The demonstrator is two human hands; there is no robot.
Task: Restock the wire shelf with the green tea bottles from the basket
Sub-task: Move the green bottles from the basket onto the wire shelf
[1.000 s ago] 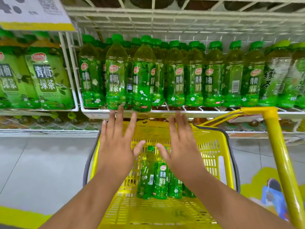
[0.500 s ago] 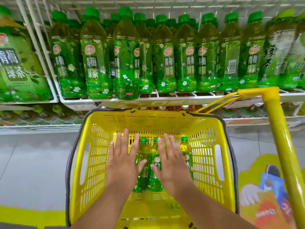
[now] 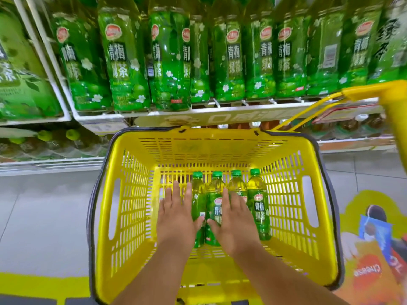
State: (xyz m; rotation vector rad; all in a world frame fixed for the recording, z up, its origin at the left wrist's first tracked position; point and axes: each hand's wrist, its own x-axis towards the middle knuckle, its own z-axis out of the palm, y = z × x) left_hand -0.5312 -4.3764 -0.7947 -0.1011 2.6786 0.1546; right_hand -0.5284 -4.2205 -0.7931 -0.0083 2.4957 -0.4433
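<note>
Fingers [image 3: 176, 194] of the left hand [image 3: 176, 219] are spread and flat, palm down, low inside the basket [image 3: 123, 194], and those of the right hand [image 3: 233, 225] are just as open, lying over the bottles [image 3: 258, 205]; neither hand has closed on anything yet. A second ago both hands were up at the shelf [image 3: 220, 111] edge, above the basket rim; half a second ago they were already dipping in; now they are down at the bottles, which look larger and closer because the head has leaned in too. Four bottles lie side by side on the basket floor, caps toward the far wall. The left hand sits over the leftmost one's near half, thumb against it, while the right covers the two in the middle; the rightmost lies bare, just right of the right hand. On the shelf beyond, the front row is packed, with no gap visible from here. By the look of it the reach is done and the grasp comes next, likely one bottle per hand, so restocking from this basket is still at its start.
</note>
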